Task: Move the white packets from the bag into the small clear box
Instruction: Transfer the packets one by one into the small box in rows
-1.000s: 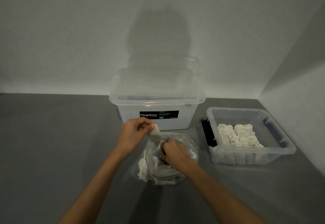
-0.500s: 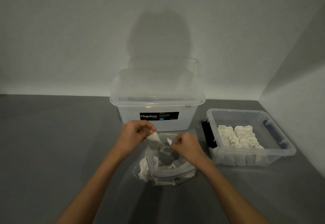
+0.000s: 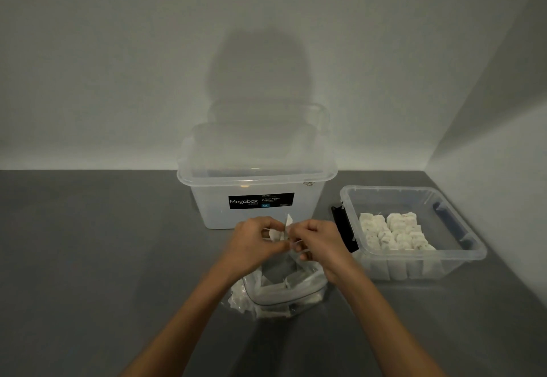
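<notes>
Midway through the transfer, judging by the packed rows [image 3: 393,233] standing in the small clear box [image 3: 461,262] at the right of the bench [image 3: 88,273] and by the heap lying in the bag [image 3: 281,293]. In hand now: bunching a few white packets [image 3: 277,232], raised just above the bag mouth and in front of the large lidded box [image 3: 257,214]. Left grip [image 3: 253,242] narrow, curled, pinching the bunch from its side; right grip [image 3: 319,243] narrow too, pinching from the other, almost knuckle to knuckle. Both forearms stretched forward over the bag, wrists about level. Next, most likely: hand the bunch to one grip, carry it right over the box's near rim, set it upright beside the rows. Calls for a light pinch, to avoid crumpling or dropping any.
</notes>
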`<state>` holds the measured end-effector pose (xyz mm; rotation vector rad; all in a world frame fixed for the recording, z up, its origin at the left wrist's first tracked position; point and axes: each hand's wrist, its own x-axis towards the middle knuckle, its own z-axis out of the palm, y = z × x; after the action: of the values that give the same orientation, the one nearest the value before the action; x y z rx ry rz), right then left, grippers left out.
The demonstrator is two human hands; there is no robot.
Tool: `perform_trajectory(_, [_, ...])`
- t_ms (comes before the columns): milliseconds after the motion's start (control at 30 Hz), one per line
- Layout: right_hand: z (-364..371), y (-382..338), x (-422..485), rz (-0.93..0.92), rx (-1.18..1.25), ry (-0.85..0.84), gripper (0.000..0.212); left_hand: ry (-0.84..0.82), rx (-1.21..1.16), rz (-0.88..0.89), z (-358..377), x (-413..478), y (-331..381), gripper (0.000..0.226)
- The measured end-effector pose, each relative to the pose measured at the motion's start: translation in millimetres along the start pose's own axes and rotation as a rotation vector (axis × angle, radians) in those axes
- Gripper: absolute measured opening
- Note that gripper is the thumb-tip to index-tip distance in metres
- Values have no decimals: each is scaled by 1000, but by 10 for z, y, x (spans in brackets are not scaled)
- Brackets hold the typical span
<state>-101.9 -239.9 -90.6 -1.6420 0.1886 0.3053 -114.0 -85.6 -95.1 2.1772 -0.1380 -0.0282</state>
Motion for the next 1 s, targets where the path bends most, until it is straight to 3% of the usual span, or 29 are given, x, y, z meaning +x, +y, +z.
perform_trajectory(300, [-14,165,27,34,-55,-91,14,138,43,5,133,14,-171,7])
perform_trajectory(433, [-73,63,73,-228,-372,51,9,-12,96,10,6,77,-178,3])
perform_trajectory(500, [-105,-41,86,-344,-491,-35,19,-76,128,26,-59,118,-150,5])
perform_trajectory(600, [-112,-186,109,-436,-674,-147,13,-126,156,64,-152,177,-76,4])
perform_trajectory(767, [-214,-492,110,-511,-764,-139,5,-172,148,120,-356,238,134,8])
perform_trajectory(1000, [-601,-932,28,-497,-807,-104,3,-112,75,154,-564,465,447,20])
